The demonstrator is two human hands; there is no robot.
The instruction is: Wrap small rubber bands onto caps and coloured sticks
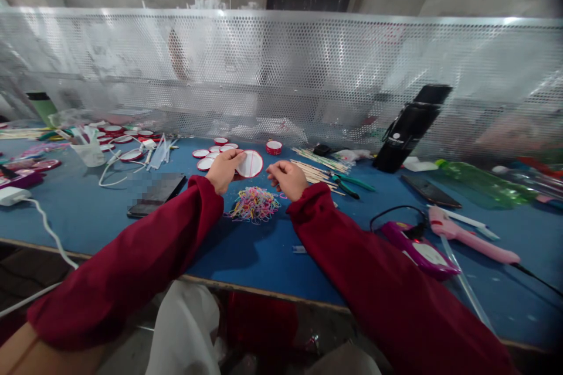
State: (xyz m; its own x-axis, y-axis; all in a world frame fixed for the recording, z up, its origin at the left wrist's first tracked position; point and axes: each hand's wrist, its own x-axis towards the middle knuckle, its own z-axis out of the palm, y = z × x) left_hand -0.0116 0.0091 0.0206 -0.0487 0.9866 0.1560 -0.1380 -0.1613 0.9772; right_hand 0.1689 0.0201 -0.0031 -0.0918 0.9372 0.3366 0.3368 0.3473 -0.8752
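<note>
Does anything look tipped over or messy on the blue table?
Yes, a little. The green plastic bottle lies on its side at the right, and the colourful loops are in a loose, tangled heap instead of a box.

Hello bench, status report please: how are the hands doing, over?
Left hand holding red-rimmed white disc. Right hand off disc, fingertips' contents unclear. Pile of colorful loops close by, nearer the body.

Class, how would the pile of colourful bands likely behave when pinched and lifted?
The pile of colourful bands would probably be light and floppy, being thin, curved loops. Neighbours may cling or drop away, since the loops overlap in a loose heap.
</note>
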